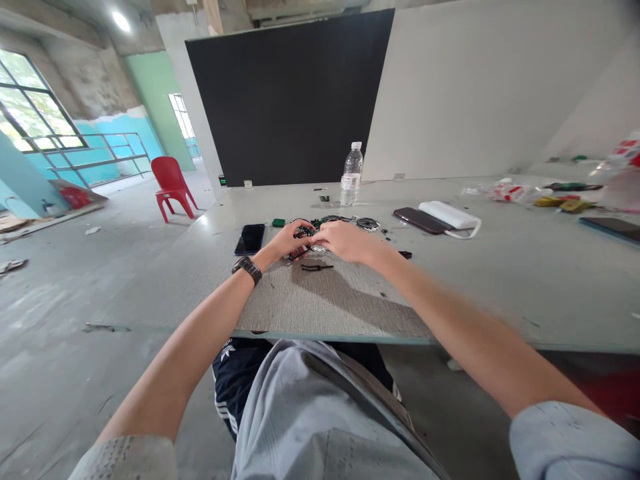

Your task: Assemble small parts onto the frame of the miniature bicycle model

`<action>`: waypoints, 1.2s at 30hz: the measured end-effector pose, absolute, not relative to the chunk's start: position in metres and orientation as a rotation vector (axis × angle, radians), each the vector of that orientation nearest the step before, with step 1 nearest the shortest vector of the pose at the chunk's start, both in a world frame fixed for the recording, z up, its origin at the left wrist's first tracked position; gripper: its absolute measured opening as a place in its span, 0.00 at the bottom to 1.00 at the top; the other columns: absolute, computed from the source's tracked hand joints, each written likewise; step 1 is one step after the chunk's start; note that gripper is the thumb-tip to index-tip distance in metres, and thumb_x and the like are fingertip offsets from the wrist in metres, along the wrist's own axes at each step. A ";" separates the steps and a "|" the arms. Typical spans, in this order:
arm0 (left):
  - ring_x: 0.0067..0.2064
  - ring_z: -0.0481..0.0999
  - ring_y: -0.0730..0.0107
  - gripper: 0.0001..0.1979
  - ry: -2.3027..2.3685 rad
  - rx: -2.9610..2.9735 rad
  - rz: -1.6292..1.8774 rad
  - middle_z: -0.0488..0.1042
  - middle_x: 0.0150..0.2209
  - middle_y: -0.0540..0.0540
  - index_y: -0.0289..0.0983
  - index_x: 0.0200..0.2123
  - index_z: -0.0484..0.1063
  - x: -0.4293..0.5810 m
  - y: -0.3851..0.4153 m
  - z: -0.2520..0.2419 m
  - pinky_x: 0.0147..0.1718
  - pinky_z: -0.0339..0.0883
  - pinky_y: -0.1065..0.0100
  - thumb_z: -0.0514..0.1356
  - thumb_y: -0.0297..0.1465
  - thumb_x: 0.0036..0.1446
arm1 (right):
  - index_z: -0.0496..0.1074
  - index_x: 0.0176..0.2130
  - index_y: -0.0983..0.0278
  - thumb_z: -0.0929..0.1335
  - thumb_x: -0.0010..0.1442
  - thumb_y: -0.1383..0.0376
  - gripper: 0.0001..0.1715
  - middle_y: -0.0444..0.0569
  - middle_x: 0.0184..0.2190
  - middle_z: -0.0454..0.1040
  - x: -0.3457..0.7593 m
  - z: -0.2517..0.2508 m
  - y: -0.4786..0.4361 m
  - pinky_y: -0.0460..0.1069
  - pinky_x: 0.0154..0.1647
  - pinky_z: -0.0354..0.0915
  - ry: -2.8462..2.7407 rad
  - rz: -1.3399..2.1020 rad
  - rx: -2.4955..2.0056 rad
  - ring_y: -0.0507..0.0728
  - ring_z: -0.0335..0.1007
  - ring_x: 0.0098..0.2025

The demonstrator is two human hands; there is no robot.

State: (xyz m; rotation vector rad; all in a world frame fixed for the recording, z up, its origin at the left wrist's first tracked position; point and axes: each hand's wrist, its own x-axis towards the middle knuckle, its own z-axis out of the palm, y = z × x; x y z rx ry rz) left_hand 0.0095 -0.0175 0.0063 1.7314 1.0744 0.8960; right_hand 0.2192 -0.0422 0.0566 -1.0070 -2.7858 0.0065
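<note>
Both hands together over the middle of the table (165, 293), fingertips meeting or nearly so. Left hand (287, 243), dark watch (247, 269) at the wrist: fingers bent, thumb and fingers closed round a small bunch of dark wires (302, 233). Right hand (347, 241): fingers drawn in just beside the bunch, tips bent down; how tightly they close, and on what, cannot tell. The wires sit between the two hands, partly hidden by fingers.

Near side of the hands: thin black strips (317, 268) lying on the table. Left: dark phone (250, 239), flat, and a small green block (279, 223) a little farther off. Just right of the right hand, far side: coiled cable (368, 224). Beyond: clear bottle (352, 179), upright, white cap. Farther right: dark flat case (417, 221) beside a white case (450, 217) with a strap loop.
</note>
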 end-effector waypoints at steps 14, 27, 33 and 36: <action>0.24 0.79 0.71 0.16 1.078 1.726 0.873 0.75 0.32 0.48 0.37 0.55 0.66 0.012 -0.018 0.007 0.19 0.67 0.74 0.63 0.27 0.67 | 0.77 0.54 0.68 0.61 0.65 0.81 0.25 0.58 0.43 0.75 0.205 0.053 -0.057 0.50 0.31 0.51 -2.896 -0.399 -1.164 0.56 0.70 0.36; 0.24 0.79 0.70 0.17 1.072 1.733 0.873 0.75 0.31 0.48 0.37 0.55 0.65 0.012 -0.015 0.003 0.19 0.67 0.74 0.63 0.27 0.66 | 0.77 0.51 0.68 0.62 0.65 0.80 0.22 0.57 0.43 0.75 0.201 0.053 -0.060 0.50 0.29 0.49 -2.877 -0.461 -1.235 0.53 0.70 0.33; 0.24 0.79 0.70 0.18 1.078 1.732 0.864 0.75 0.30 0.48 0.37 0.57 0.66 0.012 -0.014 0.003 0.20 0.67 0.74 0.63 0.27 0.66 | 0.76 0.52 0.68 0.61 0.66 0.79 0.21 0.56 0.43 0.74 0.206 0.051 -0.057 0.50 0.30 0.50 -2.877 -0.391 -1.174 0.54 0.68 0.33; 0.24 0.79 0.71 0.17 1.086 1.734 0.862 0.75 0.30 0.49 0.37 0.56 0.66 0.012 -0.015 0.004 0.20 0.67 0.75 0.63 0.27 0.66 | 0.77 0.51 0.68 0.61 0.67 0.78 0.21 0.56 0.43 0.74 0.205 0.052 -0.058 0.50 0.29 0.49 -2.874 -0.381 -1.171 0.53 0.68 0.32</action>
